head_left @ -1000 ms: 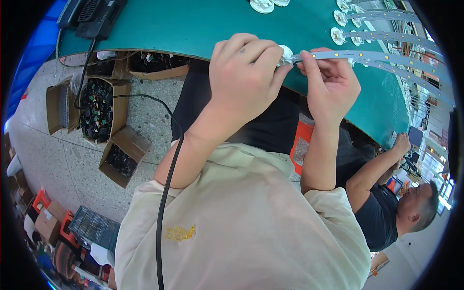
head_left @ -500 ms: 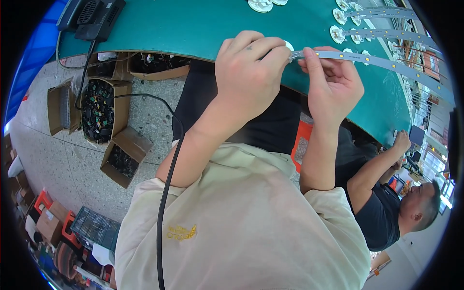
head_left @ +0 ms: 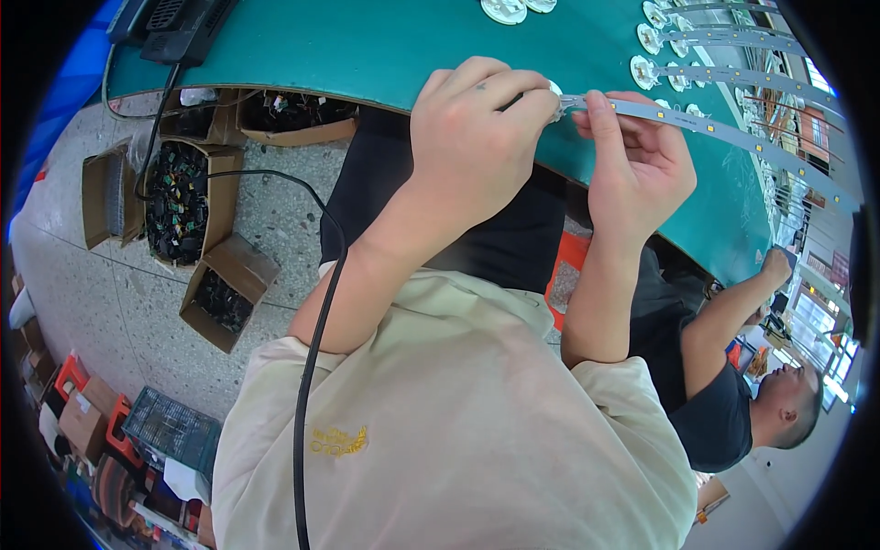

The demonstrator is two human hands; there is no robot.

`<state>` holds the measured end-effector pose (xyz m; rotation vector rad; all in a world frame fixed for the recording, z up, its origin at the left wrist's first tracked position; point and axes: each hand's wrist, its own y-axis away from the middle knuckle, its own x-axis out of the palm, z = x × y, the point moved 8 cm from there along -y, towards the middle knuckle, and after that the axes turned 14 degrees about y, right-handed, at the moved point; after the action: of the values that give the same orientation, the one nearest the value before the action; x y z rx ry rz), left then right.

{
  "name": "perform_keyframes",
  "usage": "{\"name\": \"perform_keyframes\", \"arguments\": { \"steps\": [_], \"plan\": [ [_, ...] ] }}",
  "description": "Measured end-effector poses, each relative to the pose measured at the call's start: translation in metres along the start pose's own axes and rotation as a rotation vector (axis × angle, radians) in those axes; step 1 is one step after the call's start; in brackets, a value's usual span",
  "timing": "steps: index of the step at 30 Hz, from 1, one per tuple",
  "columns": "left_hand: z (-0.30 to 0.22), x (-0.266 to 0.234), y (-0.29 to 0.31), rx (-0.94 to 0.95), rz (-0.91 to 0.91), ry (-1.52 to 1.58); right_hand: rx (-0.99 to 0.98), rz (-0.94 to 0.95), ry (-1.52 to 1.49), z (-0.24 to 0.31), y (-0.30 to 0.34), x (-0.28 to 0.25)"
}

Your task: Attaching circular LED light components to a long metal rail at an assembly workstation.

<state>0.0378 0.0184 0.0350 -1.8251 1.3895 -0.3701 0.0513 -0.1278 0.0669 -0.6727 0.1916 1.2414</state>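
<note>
My right hand [head_left: 642, 165] pinches the near end of an LED strip [head_left: 715, 128] between thumb and fingers. The strip is a narrow pale band with small yellow LEDs, and it arches away to the right. Close beside it, my left hand [head_left: 481, 137] is closed over the wired end piece, a small whitish part [head_left: 555, 103] mostly covered by the fingers. Thin clear wires [head_left: 572, 101] bridge the gap between the two hands. Both hands are raised over the front edge of the green table [head_left: 367, 55].
More LED strips [head_left: 733, 75] with round white end pieces [head_left: 644, 71] lie at the far right. White discs [head_left: 504, 9] sit at the back. A black device [head_left: 183, 32] stands far left. Boxes of parts [head_left: 179, 202] are on the floor. A co-worker [head_left: 733, 403] sits at right.
Both hands have shifted very slightly to the right with the strip, their grips unchanged. The co-worker's raised hand has moved a little to the right. The whole view has shifted slightly.
</note>
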Motion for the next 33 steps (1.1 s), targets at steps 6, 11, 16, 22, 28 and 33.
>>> {"name": "perform_keyframes", "arguments": {
  "steps": [6, 11, 16, 22, 28, 33],
  "plan": [
    [0.000, 0.001, -0.001, -0.008, 0.016, -0.011, 0.041, -0.037, -0.062, -0.003, 0.001, 0.001],
    [0.001, 0.002, -0.001, -0.019, 0.011, -0.023, 0.084, -0.026, -0.066, -0.009, 0.000, -0.001],
    [0.001, 0.003, -0.001, -0.022, 0.018, -0.035, 0.091, 0.018, 0.045, -0.009, -0.005, -0.004],
    [0.000, 0.002, 0.004, 0.029, 0.012, -0.050, 0.043, 0.112, 0.243, -0.007, -0.005, 0.001],
    [-0.003, 0.001, 0.004, 0.043, 0.030, -0.051, 0.040, 0.122, 0.256, -0.012, -0.003, 0.003],
    [-0.002, -0.006, -0.019, -0.060, 0.136, 0.115, 0.039, 0.068, 0.217, -0.015, 0.002, 0.003]
  ]
}}
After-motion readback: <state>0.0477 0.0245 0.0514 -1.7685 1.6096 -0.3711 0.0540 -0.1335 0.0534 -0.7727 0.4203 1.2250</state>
